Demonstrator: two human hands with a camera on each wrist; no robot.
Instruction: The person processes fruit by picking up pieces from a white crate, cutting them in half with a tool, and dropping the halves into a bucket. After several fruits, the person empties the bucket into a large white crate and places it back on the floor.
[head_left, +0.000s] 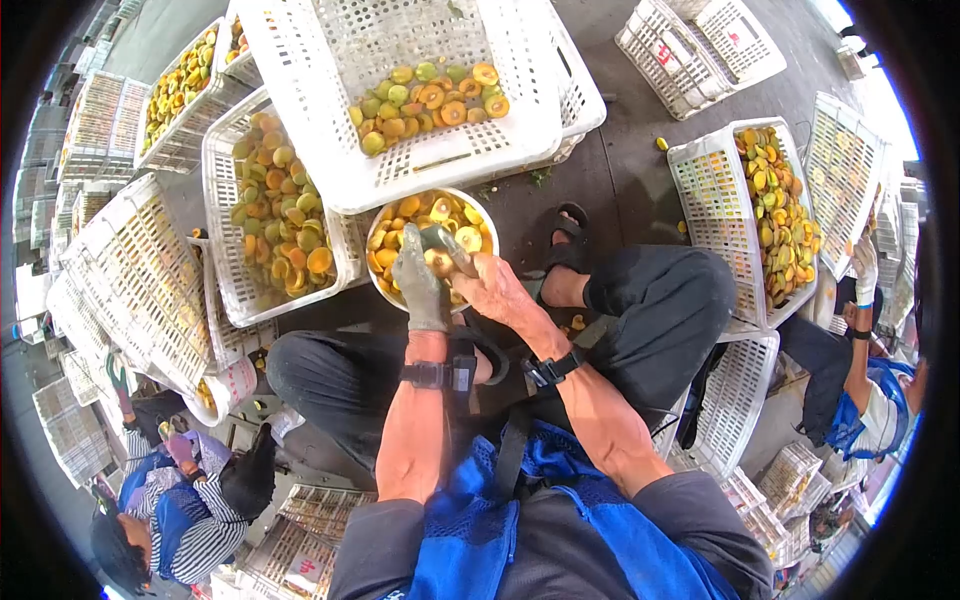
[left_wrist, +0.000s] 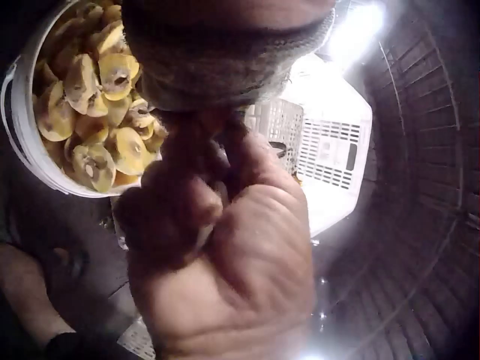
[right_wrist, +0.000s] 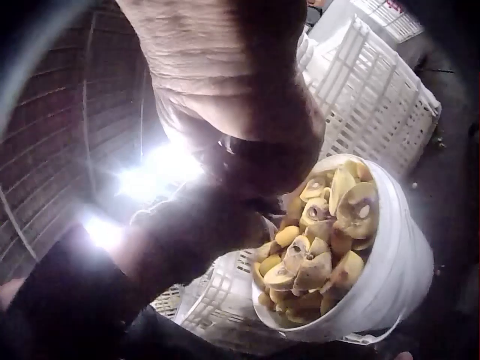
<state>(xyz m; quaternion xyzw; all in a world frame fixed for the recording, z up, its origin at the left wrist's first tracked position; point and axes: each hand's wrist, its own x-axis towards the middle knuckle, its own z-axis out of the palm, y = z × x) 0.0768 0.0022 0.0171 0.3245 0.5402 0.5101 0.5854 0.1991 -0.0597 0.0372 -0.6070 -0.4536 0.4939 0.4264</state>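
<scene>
Above the bucket, my left hand (head_left: 420, 285), in a grey glove, holds a yellow-brown apricot (head_left: 438, 262) between its fingers. My bare right hand (head_left: 497, 290) grips the same fruit from the right, its fingers curled and its tips close to the glove. I cannot tell whether the right hand also holds a small tool. Below both hands stands a round white bucket (right_wrist: 401, 251) full of cut yellow apricot halves (right_wrist: 300, 262), some showing their stones. In the left wrist view the bare right hand (left_wrist: 232, 255) covers most of the fruit.
A tilted white crate (head_left: 345, 175) with green and orange apricots stands just beyond the bucket. Another full crate (head_left: 225, 270) is at the left, and a crate of cut fruit (head_left: 700, 190) at the right. People sit at the lower left (head_left: 190, 500) and far right (head_left: 870, 400).
</scene>
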